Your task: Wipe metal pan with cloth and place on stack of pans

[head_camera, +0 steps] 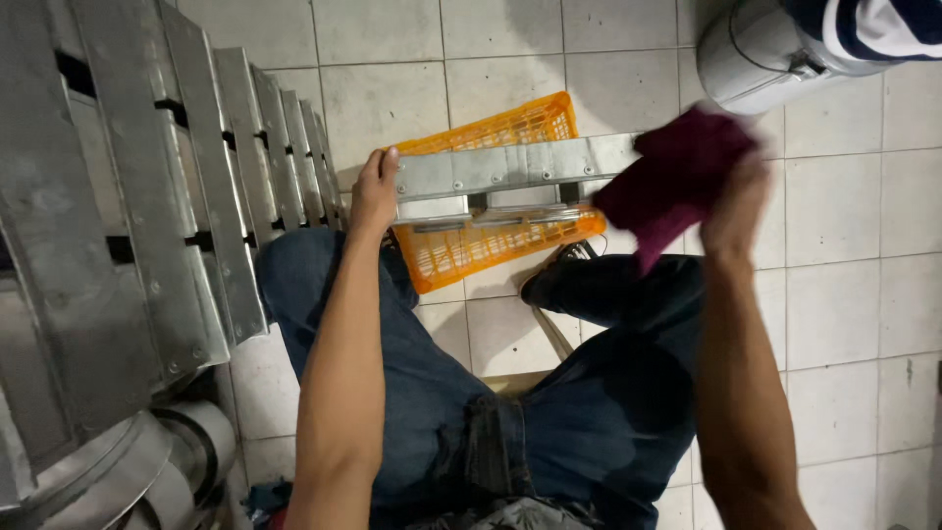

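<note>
Left hand point(375, 188) grips end of metal slat point(510, 169) over orange crate point(491, 196); right hand point(731, 201), blurred, prob. clutching maroon cloth point(677, 177). One-ended hold w/ wiping force could tip slat off.

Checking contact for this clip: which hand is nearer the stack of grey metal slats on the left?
Left. The left hand is right beside the stack of grey metal slats; the right hand is far across.

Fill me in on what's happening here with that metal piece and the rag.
A seated person in jeans holds a flat metal bar level over an orange plastic crate on the tiled floor. The left hand grips the bar's left end. The right hand holds a dark red cloth against the bar's right end; it is blurred. A stack of similar metal bars stands to the left, and a metal can sits at the top right.
</note>
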